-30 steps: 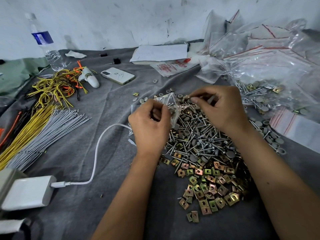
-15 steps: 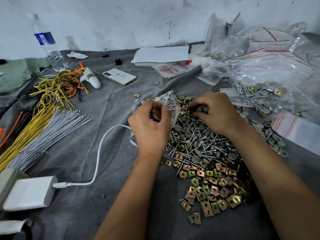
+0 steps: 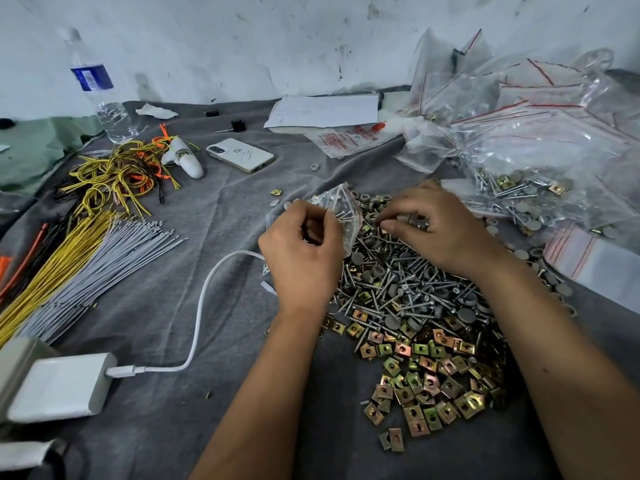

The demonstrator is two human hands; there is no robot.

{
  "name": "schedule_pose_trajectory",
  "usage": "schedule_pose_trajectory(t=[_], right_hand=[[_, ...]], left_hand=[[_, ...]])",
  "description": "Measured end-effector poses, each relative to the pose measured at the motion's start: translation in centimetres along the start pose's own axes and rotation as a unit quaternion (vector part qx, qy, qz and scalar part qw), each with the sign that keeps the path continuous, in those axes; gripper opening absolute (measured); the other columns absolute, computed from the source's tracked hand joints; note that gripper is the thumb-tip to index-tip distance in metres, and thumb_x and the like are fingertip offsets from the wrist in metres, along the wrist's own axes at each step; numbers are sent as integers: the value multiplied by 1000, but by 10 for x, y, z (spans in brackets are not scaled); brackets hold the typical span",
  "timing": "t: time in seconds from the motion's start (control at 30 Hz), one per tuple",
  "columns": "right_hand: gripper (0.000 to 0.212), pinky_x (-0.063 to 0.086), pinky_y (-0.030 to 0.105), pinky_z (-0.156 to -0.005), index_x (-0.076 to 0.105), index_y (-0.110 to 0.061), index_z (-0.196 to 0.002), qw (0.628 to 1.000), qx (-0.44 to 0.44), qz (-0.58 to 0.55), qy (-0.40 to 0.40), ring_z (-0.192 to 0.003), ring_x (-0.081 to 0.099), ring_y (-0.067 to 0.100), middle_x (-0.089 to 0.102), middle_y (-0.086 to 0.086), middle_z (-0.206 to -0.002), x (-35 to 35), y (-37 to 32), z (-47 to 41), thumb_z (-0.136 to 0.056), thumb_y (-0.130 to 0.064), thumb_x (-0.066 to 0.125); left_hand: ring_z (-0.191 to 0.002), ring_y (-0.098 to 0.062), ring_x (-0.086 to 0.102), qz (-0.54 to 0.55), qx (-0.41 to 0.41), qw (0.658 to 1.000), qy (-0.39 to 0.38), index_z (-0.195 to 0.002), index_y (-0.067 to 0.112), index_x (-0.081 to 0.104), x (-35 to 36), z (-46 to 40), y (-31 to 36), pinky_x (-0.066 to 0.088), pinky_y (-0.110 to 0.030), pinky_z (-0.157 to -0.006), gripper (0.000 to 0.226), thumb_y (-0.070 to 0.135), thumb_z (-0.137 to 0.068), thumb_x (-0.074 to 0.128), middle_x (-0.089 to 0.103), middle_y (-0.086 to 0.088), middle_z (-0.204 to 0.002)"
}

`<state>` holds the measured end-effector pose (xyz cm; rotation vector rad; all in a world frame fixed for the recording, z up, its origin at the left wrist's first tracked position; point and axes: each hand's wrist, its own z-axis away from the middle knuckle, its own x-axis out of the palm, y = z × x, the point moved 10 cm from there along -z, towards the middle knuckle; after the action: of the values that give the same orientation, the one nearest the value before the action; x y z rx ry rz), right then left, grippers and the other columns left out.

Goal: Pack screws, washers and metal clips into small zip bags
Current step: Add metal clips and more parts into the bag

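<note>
A heap of silver screws [image 3: 398, 289] mixed with grey round washers [image 3: 391, 320] covers the grey cloth at centre. Yellowish square metal clips [image 3: 426, 379] spread out on its near side. My left hand [image 3: 301, 251] grips a small clear zip bag [image 3: 341, 209] with a red seal line, its mouth turned towards the heap; a few screws show inside. My right hand [image 3: 433, 226] is curled over the far end of the heap, fingertips pinching at small parts there; what they hold is hidden.
Packed and empty zip bags [image 3: 540, 143] pile up at the right back. A phone [image 3: 240, 155], water bottle [image 3: 100, 95], papers [image 3: 325, 110], yellow and grey wire bundles [image 3: 86, 251] and a white charger [image 3: 62, 386] with cable [image 3: 201, 306] lie to the left.
My right hand dropped from the bag's mouth onto the far end of the screw heap and its fingers closed on parts there. My left hand kept holding the bag in place.
</note>
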<state>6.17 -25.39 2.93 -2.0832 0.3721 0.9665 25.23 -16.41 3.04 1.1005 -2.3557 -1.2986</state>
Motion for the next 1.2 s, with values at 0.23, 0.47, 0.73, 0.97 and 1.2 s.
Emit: schedule_pose_trajectory(t=[0.23,0.47,0.73,0.97,1.2], right_hand=[[16,37,42,-100,75,-41,-104,987,60,132,-70,-120,36,21,54,-7,-108,10,15,-8,-90,-34,74],[21,38,46,-106,74,-28,-110,981,42,154,-109,-124,39,23,55,-5,-110,20,8,-6,-91,-36,72],[8,44,10,-73,74,-19,-99,995,17,-18,94,-84,61,1,66,-14,-89,-22,-12,-1,-94,-25,71],[17,41,12,-58,64,-34,-83,989,-18,-125,71,-62,57,-1,64,-18,-70,-9,-36,2,-98,-26,67],[12,54,17,-68,74,-19,-78,995,38,-35,80,-74,67,1,71,-13,-80,-12,-12,3,-85,-24,83]], left_hand=[[-54,-10,57,-6,5,1000,-1,-72,18,66,1,0,0,43,-20,-53,16,13,-87,69,58,13,-58],[-53,-13,56,-10,10,1000,-10,-71,18,66,4,0,-1,43,-25,-52,16,14,-87,68,57,10,-58],[-55,-13,56,-2,13,1000,-28,-73,19,67,8,1,0,46,-29,-52,15,15,-87,69,58,11,-60],[-59,-15,60,-13,36,998,-54,-73,22,65,15,2,4,50,-32,-53,16,18,-87,70,63,10,-68],[-53,-10,54,-5,2,1000,5,-72,18,66,2,0,-2,42,-21,-53,16,13,-87,68,55,12,-57]])
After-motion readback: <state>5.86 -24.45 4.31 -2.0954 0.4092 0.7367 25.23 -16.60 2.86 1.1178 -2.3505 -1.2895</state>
